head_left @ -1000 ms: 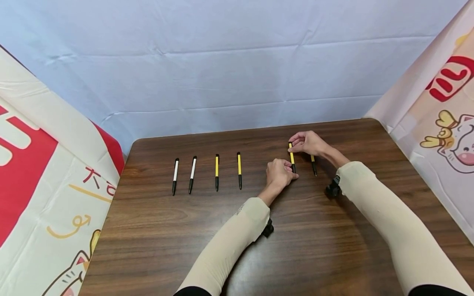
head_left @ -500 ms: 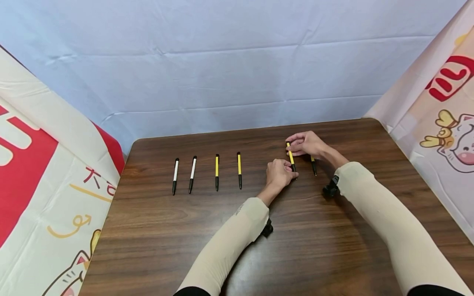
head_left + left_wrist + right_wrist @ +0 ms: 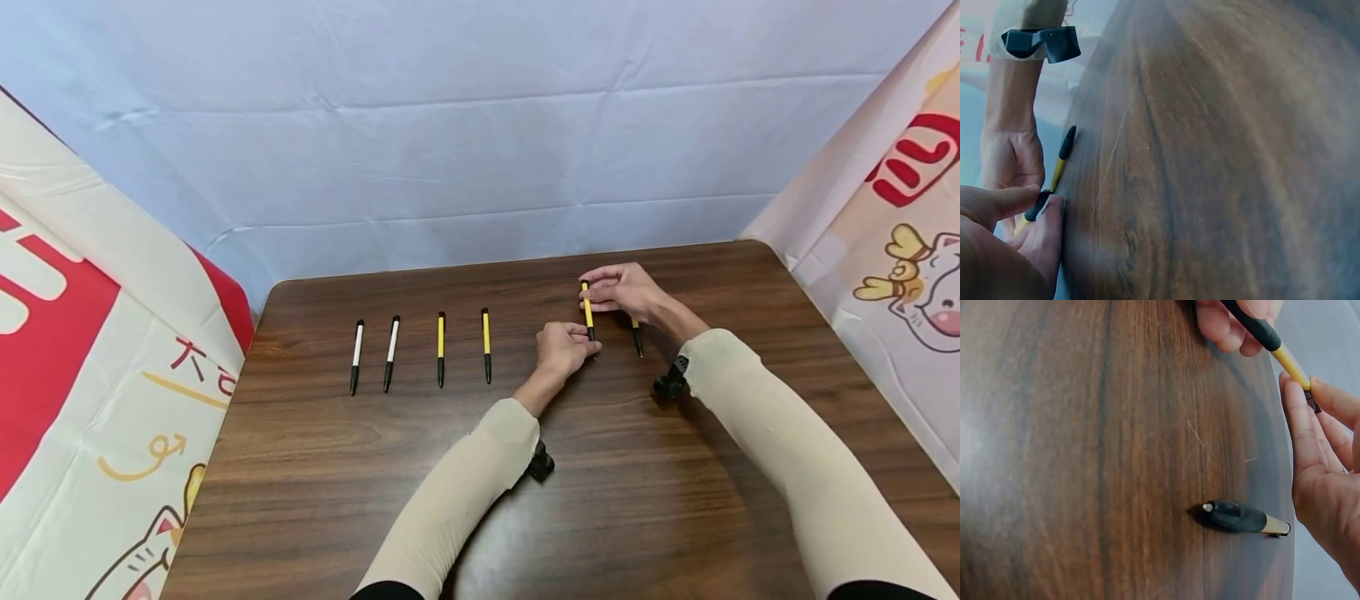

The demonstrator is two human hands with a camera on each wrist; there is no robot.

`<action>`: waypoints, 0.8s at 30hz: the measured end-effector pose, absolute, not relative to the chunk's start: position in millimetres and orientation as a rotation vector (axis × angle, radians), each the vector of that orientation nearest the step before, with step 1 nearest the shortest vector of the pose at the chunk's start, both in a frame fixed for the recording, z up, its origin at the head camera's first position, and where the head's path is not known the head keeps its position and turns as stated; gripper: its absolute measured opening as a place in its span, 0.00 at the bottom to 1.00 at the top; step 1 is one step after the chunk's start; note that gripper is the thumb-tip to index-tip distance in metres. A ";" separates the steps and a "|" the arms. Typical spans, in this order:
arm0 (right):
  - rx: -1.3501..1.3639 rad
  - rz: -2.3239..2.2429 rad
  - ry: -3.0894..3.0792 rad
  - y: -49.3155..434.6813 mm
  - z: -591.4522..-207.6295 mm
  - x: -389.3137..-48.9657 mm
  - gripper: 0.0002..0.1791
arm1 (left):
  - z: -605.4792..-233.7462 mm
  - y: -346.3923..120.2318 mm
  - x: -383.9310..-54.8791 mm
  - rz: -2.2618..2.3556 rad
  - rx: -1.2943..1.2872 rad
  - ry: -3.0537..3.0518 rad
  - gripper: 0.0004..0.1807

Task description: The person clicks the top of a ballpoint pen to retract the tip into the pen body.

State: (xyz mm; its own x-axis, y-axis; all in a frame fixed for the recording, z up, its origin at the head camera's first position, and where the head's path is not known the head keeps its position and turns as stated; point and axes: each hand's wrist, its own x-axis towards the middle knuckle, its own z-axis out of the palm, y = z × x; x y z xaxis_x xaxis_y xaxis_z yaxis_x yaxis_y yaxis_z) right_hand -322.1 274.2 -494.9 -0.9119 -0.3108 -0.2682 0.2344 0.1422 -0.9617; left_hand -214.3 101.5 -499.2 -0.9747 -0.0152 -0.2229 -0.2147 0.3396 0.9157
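Both hands hold one yellow pen [image 3: 588, 303] with a black grip, toward the right of the table. My left hand [image 3: 561, 347] pinches its black grip end between thumb and fingers. At the clip end, my right hand [image 3: 624, 288] pinches the yellow barrel, as the right wrist view also shows. Another yellow pen [image 3: 1241, 517] lies on the table beside the right hand, its tip toward the person; the right hand hides its upper part in the head view. Left of the hands lie two more yellow pens, one [image 3: 487, 346] nearer and one [image 3: 441, 350] farther.
Two white pens, one [image 3: 392, 354] beside the other [image 3: 356, 358], lie at the left end of the row on the brown wooden table [image 3: 315, 483]. A pale cloth [image 3: 480, 133] hangs behind the far edge, with printed cloths at both sides.
The held pen has shifted slightly left and away from the person, its clip end moving most. Both hands keep their hold, and the pens on the table stay put.
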 end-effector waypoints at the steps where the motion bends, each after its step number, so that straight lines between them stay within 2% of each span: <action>1: -0.072 -1.828 2.016 273.5 -494.5 -322.5 0.28 | -499.4 101.1 -214.5 1.748 -0.234 2.380 0.10; 10: -0.082 -1.845 2.001 268.6 -490.2 -322.8 0.28 | -496.8 97.1 -215.7 2.159 -0.362 1.864 0.11; 24: -0.122 -1.856 1.964 263.1 -485.5 -317.7 0.30 | -487.5 85.5 -213.7 2.232 -0.316 1.661 0.14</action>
